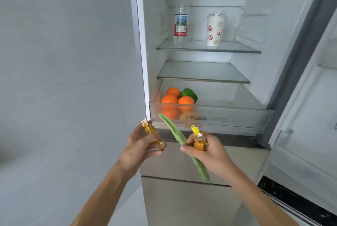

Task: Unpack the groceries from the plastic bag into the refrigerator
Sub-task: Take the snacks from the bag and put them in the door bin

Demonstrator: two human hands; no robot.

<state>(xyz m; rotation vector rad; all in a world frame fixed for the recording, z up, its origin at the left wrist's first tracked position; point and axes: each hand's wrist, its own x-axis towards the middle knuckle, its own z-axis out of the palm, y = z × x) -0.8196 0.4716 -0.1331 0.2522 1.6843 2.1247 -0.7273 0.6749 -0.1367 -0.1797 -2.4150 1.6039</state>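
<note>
Gold candy [152,133] in left fingers [140,132]; bean [175,131], maybe sweet [199,143], right fingers [190,150].

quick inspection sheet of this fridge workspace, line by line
surface: glass top shelf bears water bottle and patterned cup, both upright
job's things: oranges and green pepper in the crisper drawer; plastic bag not in view
clutter: nothing seen
hands: left hand grips a gold-wrapped candy; right hand holds a second gold candy and a long green pod
cables: nothing seen
surroundings: fridge door open at right; tiled wall at left
</note>
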